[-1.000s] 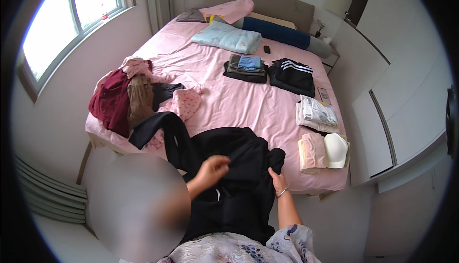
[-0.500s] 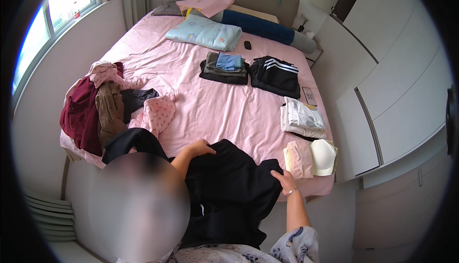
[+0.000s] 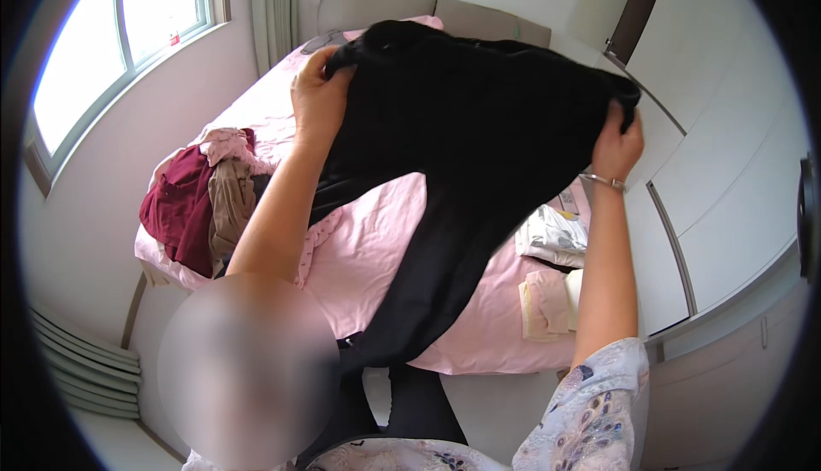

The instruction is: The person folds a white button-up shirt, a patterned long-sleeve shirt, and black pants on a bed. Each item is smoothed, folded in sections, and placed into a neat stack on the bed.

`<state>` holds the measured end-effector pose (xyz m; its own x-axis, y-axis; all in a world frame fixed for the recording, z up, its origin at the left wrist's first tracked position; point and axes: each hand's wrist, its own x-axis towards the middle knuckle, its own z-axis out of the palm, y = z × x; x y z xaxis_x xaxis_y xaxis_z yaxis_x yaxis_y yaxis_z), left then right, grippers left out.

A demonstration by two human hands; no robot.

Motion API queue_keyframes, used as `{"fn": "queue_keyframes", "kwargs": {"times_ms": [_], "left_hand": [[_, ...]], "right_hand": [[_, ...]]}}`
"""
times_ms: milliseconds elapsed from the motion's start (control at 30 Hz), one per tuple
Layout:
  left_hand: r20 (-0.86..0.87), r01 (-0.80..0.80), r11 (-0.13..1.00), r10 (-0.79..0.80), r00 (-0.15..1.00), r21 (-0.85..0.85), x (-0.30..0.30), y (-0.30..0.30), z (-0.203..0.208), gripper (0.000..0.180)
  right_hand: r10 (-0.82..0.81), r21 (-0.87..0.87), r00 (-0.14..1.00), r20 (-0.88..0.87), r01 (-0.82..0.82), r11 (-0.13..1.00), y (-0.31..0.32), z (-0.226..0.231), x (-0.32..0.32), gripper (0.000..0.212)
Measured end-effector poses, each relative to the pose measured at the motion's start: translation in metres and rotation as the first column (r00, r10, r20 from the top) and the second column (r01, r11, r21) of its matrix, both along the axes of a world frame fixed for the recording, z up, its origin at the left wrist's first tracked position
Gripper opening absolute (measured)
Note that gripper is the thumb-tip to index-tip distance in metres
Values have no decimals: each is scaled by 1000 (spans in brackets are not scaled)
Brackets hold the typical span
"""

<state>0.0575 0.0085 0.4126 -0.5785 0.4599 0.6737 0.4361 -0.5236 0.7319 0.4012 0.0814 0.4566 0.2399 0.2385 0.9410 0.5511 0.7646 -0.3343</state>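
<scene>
A pair of black trousers hangs stretched wide between my two raised hands, waistband at the top. My left hand is closed on one end of the waistband. The other end is gripped by my right hand, its wrist wearing a bracelet. One trouser leg drops toward the near edge of the bed; the other slants off to the left behind my left forearm. The cloth hides much of the bed's middle and far part. A round blur covers the lower left.
The bed has a pink sheet. At its left lies a heap with a dark red garment and a brown garment. On the right are folded white clothes and folded pale pink clothes. Wardrobe doors stand at right.
Both hands have risen and spread apart, lifting the black trousers from my lap height up in front of the bed. The trousers now cover the folded dark piles and the quilt.
</scene>
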Motion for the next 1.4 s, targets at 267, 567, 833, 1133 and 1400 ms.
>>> {"fn": "queue_keyframes", "kwargs": {"times_ms": [267, 567, 833, 1133, 1400], "left_hand": [[-489, -65, 994, 13, 872, -89, -70, -96, -222, 41], [820, 432, 831, 48, 570, -349, -9, -243, -405, 48], [938, 547, 802, 47, 344, -241, 18, -255, -398, 50], [849, 539, 724, 123, 513, -431, 26, -237, -376, 15], [966, 616, 785, -106, 237, -65, 66, -322, -345, 10]], "right_hand": [[362, -459, 680, 638, -42, 887, -115, -241, 38, 36], [258, -907, 966, -32, -136, 398, -261, -453, 30, 16], [146, -872, 883, -446, -465, 150, -267, -431, -14, 46], [-314, -515, 573, -757, -819, -254, -261, -425, -44, 28], [-157, -348, 394, -905, -902, -256, -289, -403, 30, 19]]}}
